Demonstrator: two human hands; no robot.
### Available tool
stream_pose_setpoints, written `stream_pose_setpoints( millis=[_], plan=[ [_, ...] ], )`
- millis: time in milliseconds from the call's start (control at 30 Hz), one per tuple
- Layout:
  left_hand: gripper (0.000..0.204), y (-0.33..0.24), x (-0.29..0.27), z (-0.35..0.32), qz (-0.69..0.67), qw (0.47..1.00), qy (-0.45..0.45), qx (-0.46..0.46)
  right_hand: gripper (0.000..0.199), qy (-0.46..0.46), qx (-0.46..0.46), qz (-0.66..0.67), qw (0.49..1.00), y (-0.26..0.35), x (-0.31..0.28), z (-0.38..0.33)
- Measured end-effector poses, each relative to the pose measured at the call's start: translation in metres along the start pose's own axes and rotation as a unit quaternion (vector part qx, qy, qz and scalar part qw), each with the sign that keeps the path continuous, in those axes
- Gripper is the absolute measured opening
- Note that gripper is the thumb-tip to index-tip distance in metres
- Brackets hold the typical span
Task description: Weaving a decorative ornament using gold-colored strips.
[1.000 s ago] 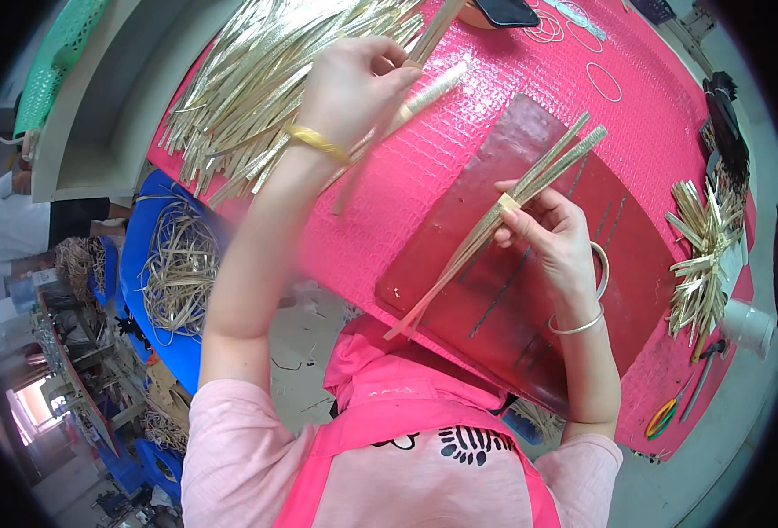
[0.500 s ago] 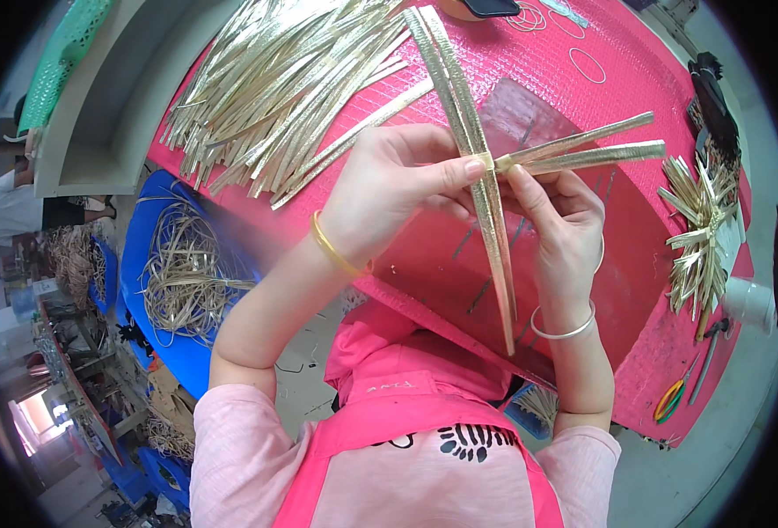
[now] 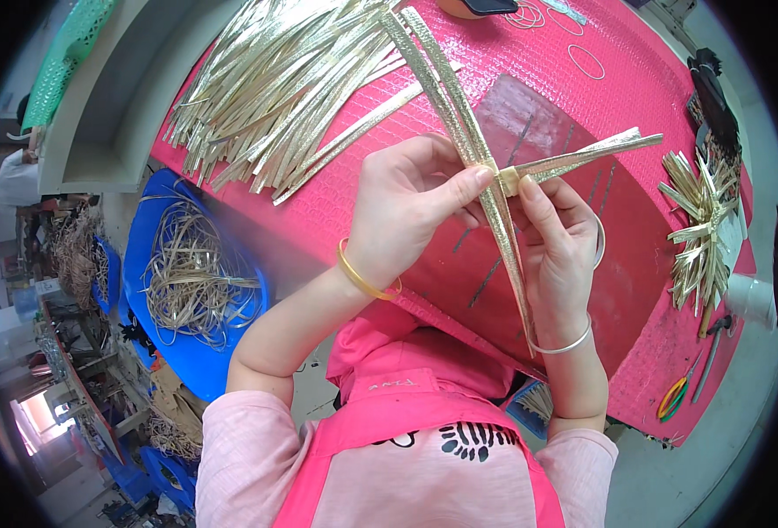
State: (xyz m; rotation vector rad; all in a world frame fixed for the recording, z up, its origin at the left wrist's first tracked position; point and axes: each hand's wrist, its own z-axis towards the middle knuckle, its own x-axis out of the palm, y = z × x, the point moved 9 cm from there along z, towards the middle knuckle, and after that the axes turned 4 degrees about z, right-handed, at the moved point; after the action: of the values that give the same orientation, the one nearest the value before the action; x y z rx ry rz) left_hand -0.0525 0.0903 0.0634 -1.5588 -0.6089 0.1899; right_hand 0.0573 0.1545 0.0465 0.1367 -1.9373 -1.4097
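Pinches a long bundle of gold strips (image 3: 500, 209) between the thumb and bent fingers of the left hand (image 3: 413, 195), and a second gold bundle (image 3: 575, 158) the same way in the right hand (image 3: 565, 233), with free ends aimed toward the right edge of the pink table (image 3: 639, 97). Holds both, with pale bands (image 3: 509, 181) close together, over the red board (image 3: 622, 295) at the table's near edge. Has scissors (image 3: 680, 394) lying by the near right corner, a splayed gold bunch (image 3: 704, 236) at the right edge, a wide strip pile (image 3: 283, 97) at the left and pale loops (image 3: 523, 16) near the far edge.
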Motion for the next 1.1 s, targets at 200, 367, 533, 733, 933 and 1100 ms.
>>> stream_pose_setpoints(
  millis=[200,367,533,733,933,1100],
  plan=[
    [0.013,0.002,0.007,-0.003,-0.01,1.0,0.01,0.018,0.013,-0.022,-0.068,-0.133,0.989,0.013,0.002,-0.003],
    [0.017,-0.07,0.038,-0.033,0.5,0.722,0.044,0.477,0.015,0.038,-0.147,-0.178,0.972,0.037,0.011,-0.003],
    [0.017,-0.074,0.035,-0.021,0.459,0.771,0.055,0.438,0.022,0.087,0.098,0.086,0.988,0.002,0.014,0.009],
    [0.011,-0.018,0.008,-0.001,0.11,0.991,0.037,0.066,0.016,0.045,0.021,-0.026,0.998,0.011,0.008,0.01],
    [0.013,-0.045,0.013,0.007,0.323,0.903,0.018,0.281,0.016,0.083,-0.054,-0.249,0.963,0.028,0.008,0.022],
    [0.018,-0.071,0.039,-0.014,0.507,0.709,0.076,0.485,0.02,0.159,0.171,0.008,0.972,-0.004,0.012,0.029]
  ],
)
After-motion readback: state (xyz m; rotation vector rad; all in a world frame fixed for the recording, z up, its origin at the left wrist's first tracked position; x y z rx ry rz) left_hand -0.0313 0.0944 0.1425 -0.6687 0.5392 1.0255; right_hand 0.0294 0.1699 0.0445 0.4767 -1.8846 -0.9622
